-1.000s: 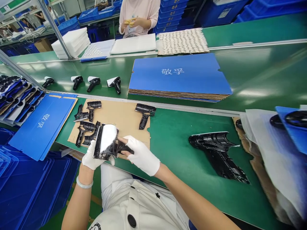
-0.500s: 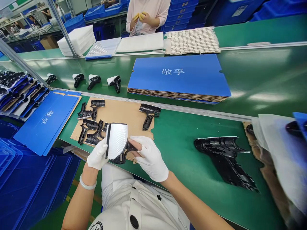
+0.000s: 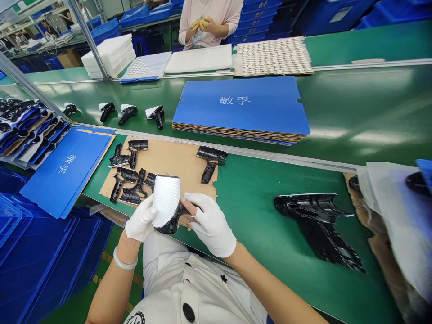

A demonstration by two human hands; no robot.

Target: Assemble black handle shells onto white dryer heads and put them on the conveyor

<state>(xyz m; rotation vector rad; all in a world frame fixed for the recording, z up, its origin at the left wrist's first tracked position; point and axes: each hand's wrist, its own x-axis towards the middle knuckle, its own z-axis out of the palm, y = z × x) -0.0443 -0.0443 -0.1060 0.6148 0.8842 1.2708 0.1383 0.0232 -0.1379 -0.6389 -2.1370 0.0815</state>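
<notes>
The green table [image 3: 249, 211] runs across the near side of the scene, a pale metal rail [image 3: 259, 154] along its far edge and a glossy green strip [image 3: 364, 117] beyond. Over the table's near edge, left of centre, is a white-and-black housing [image 3: 166, 202]; the white-gloved left hand [image 3: 141, 220] grips its left side, and the white-gloved right hand [image 3: 212, 227] is closed around its black handle at the right. Just beyond lies a brown cardboard sheet [image 3: 173, 157] with black half-shells [image 3: 128, 175] clustered on its left and a single half-shell [image 3: 209, 163] at its far right corner. A larger-looking black shell [image 3: 319, 225] rests on bare green to the right, near layered pale sheets [image 3: 388, 211]. Blue boards [image 3: 67, 168] lie at the left, above blue bins [image 3: 37, 261]. On the glossy strip, four black-and-white housings [image 3: 128, 114] stand in a loose row left of a stack of blue-topped boards [image 3: 238, 105]. Farther off are stacked white sheets [image 3: 110, 56], a panel of small pale pieces [image 3: 273, 56], a co-worker in a pink top [image 3: 224, 13] holding something yellow, and stacked blue crates [image 3: 254, 20].
</notes>
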